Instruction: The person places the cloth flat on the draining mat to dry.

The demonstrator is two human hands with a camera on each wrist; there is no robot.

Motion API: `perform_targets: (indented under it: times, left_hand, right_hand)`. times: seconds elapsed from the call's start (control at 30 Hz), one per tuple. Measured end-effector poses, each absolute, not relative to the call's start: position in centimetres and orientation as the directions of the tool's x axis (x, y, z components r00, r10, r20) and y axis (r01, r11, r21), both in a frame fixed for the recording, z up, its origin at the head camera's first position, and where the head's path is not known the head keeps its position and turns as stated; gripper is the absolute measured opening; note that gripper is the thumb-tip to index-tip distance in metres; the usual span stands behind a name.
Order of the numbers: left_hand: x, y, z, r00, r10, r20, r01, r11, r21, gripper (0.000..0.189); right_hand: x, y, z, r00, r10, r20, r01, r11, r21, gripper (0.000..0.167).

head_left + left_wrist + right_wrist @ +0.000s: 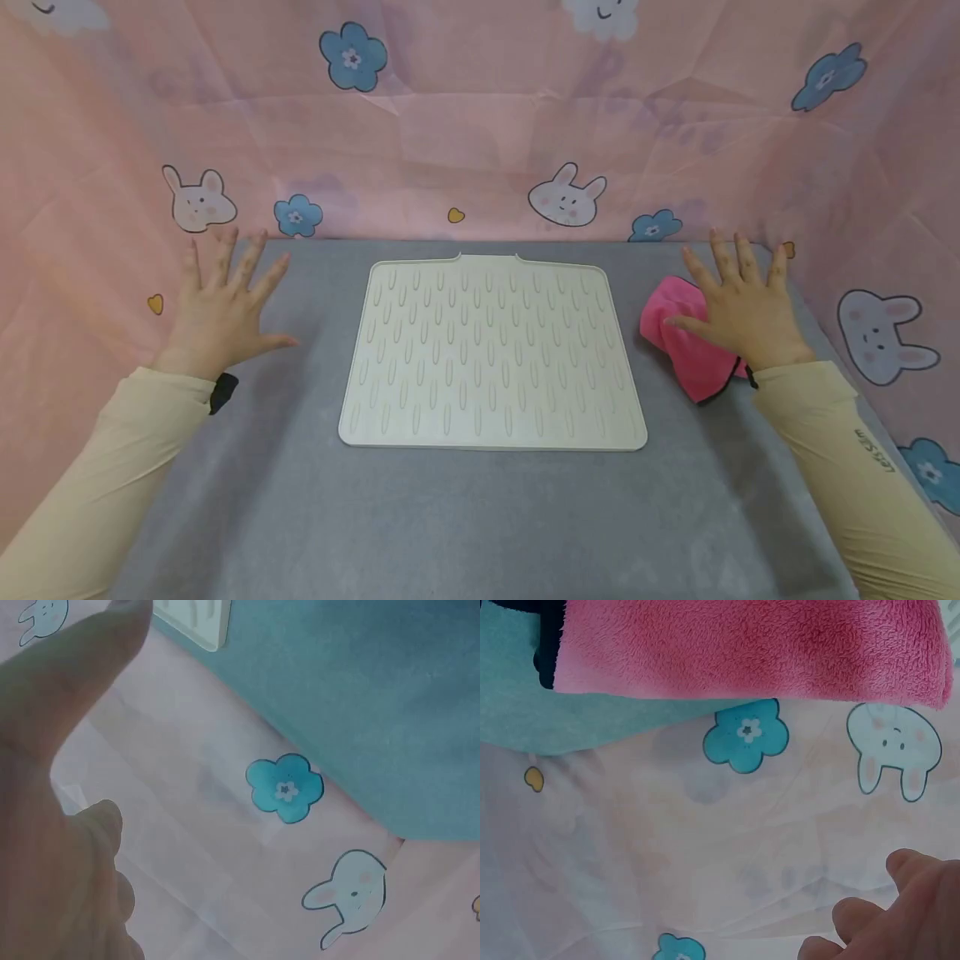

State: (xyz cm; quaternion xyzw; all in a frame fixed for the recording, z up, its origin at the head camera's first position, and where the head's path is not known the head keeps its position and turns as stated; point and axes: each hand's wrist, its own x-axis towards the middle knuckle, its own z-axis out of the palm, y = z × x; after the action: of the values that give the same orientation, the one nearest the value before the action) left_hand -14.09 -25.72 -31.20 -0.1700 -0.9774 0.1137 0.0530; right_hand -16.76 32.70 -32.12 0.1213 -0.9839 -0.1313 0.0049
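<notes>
A cream ridged mat with rounded corners and a tab at its far edge lies flat mid-table. To its left my left hand is held with fingers spread, holding nothing. On the other side my right hand is spread too, its thumb overlapping a crumpled pink cloth in the head view. Seen from the right wrist, the cloth has a fluffy pile and a dark edge. The left wrist view catches only a corner of the mat, past the left hand.
The grey table meets a pink curtain printed with rabbits, flowers and clouds, which hangs at the back and both sides. Cream sleeves cover both forearms, and a dark tab sits at the left wrist.
</notes>
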Motion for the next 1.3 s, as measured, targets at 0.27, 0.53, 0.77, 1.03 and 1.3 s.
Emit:
perform_targets:
  times: [0.27,0.53,0.77,1.03,1.3]
  left_hand:
    - [-12.8,-23.9,-35.4,-0.885,0.465,0.004,0.446,0.851,-0.277,0.082]
    - [-9.8,-21.5,-39.8,-0.853,0.516,-0.073,0.521,0.841,-0.144,0.08]
    - [-7.8,-20.4,-41.6,-0.816,0.575,-0.052,0.577,0.81,-0.102,0.078]
    - [-7.1,-20.3,-42.9,-0.833,0.553,-0.034,0.554,0.832,-0.03,0.072]
    - [-7.1,-20.2,-43.1,-0.834,0.55,-0.036,0.551,0.834,-0.018,0.072]
  right_hand:
    - [-16.9,32.2,-32.3,-0.956,-0.288,-0.059,-0.294,0.935,0.198,0.088]
    - [-16.2,31.9,-33.6,-0.946,-0.325,0.02,-0.318,0.936,0.15,0.07]
    - [-15.8,31.7,-35.1,-0.952,-0.274,0.135,-0.285,0.957,-0.063,0.062]
    - [-15.3,31.0,-36.2,-0.984,-0.137,0.114,-0.161,0.957,-0.24,0.054]
    - [-15.4,31.1,-37.5,-0.987,-0.087,0.132,-0.123,0.947,-0.296,0.053]
